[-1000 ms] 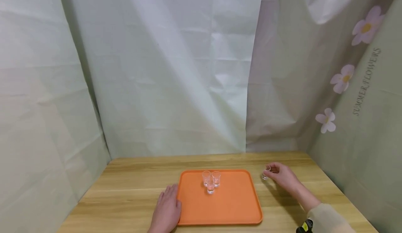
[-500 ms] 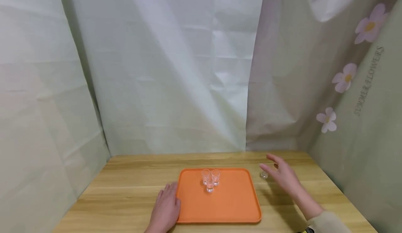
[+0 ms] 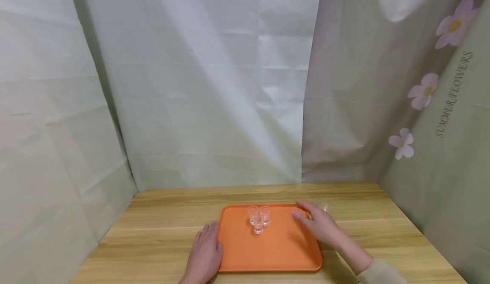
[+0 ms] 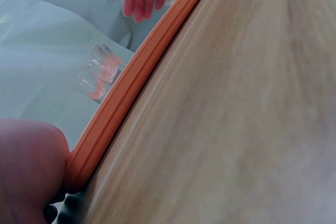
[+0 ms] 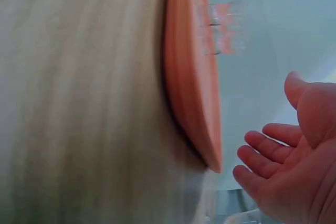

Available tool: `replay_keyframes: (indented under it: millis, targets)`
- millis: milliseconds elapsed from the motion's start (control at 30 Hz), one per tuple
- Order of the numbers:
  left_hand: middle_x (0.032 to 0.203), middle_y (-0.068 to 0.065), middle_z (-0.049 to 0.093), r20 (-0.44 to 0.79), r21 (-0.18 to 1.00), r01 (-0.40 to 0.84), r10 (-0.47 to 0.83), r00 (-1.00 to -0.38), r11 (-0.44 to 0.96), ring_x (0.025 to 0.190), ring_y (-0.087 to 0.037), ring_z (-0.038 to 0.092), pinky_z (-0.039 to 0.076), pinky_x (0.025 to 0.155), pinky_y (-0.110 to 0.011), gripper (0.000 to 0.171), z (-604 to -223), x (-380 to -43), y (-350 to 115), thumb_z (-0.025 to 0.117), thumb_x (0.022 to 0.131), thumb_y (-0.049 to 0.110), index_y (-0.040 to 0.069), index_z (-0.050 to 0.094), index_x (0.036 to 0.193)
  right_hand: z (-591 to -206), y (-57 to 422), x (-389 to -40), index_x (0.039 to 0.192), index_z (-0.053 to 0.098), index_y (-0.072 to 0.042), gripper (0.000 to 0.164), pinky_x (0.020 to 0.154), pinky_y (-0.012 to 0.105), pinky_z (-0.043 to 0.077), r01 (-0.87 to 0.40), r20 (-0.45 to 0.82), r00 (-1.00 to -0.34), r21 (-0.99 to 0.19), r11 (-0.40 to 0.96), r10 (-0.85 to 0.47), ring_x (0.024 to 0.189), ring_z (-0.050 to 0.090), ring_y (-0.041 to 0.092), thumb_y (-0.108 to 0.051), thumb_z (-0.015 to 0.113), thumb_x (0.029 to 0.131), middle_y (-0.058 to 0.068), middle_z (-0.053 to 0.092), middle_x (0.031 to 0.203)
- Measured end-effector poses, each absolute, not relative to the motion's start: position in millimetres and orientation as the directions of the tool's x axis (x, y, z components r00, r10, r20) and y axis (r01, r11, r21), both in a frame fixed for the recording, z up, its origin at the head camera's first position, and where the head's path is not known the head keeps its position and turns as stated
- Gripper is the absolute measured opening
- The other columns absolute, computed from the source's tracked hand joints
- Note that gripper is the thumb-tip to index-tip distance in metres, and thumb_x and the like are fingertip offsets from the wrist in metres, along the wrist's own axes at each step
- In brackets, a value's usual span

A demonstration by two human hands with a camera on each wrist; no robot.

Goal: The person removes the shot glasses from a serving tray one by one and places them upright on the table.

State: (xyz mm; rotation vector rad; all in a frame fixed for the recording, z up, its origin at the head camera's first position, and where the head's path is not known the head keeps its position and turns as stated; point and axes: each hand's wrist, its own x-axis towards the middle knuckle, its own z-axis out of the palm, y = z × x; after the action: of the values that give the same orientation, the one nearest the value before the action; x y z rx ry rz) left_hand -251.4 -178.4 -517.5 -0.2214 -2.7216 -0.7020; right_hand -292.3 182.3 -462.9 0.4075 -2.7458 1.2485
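Note:
Three small clear shot glasses (image 3: pixel 258 227) stand in a tight cluster on an orange tray (image 3: pixel 275 254), toward its back. My left hand (image 3: pixel 204 252) lies flat along the tray's left edge, fingers extended, and in the left wrist view its thumb (image 4: pixel 37 156) meets the rim. Over the tray's right edge hovers my right hand (image 3: pixel 320 226), its fingers spread and relaxed around nothing, pointing toward the cluster. Another shot glass (image 3: pixel 326 204) stands on the table just behind the right hand, partly covered by it.
The wooden table (image 3: pixel 164 233) extends on both sides of the tray. Pale curtains (image 3: pixel 210 84) hang behind and along both sides, the right one printed with flowers (image 3: pixel 402 143).
My right hand has let go of the single shot glass, risen, and moved left over the tray's right edge. That glass stays on the table. My left hand has kept its place.

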Motion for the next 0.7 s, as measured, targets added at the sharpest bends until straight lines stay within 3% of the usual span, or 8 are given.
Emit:
replay_keyframes:
  millis: [167, 367, 700]
  targets:
    - [0.153, -0.033, 0.058, 0.348, 0.435, 0.230, 0.073, -0.935, 0.870, 0.147, -0.055, 0.049, 0.034, 0.124, -0.071, 0.053, -518, -252, -178, 0.060, 0.100, 0.003, -0.014, 0.057, 0.150, -470, 181, -290, 0.155, 0.058, 0.005, 0.062, 0.120, 0.065, 0.045, -0.266, 0.134, -0.958, -0.750, 0.606, -0.254, 0.145, 0.056, 0.046, -0.039, 0.066, 0.111, 0.022, 0.061, 0.155]
    - [0.156, -0.033, 0.056, 0.338, 0.453, 0.228, 0.070, -0.938, 0.862, 0.149, -0.055, 0.047, 0.033, 0.125, -0.070, 0.054, -519, -253, -178, 0.061, 0.100, 0.003, -0.014, 0.056, 0.152, -475, 176, -291, 0.154, 0.057, 0.010, 0.065, 0.119, 0.065, 0.045, -0.287, 0.155, -0.949, -0.783, 0.551, -0.274, 0.142, 0.058, 0.050, -0.038, 0.067, 0.111, 0.027, 0.060, 0.155]
    - [0.159, -0.035, 0.052, 0.286, 0.485, 0.199, 0.061, -0.956, 0.851, 0.152, -0.056, 0.042, 0.030, 0.127, -0.070, 0.055, -518, -253, -181, 0.061, 0.102, 0.005, -0.015, 0.053, 0.153, -482, 172, -302, 0.154, 0.059, 0.005, 0.058, 0.119, 0.062, 0.047, -0.279, 0.157, -0.953, -0.788, 0.548, -0.259, 0.142, 0.060, 0.045, -0.034, 0.067, 0.112, 0.021, 0.063, 0.154]
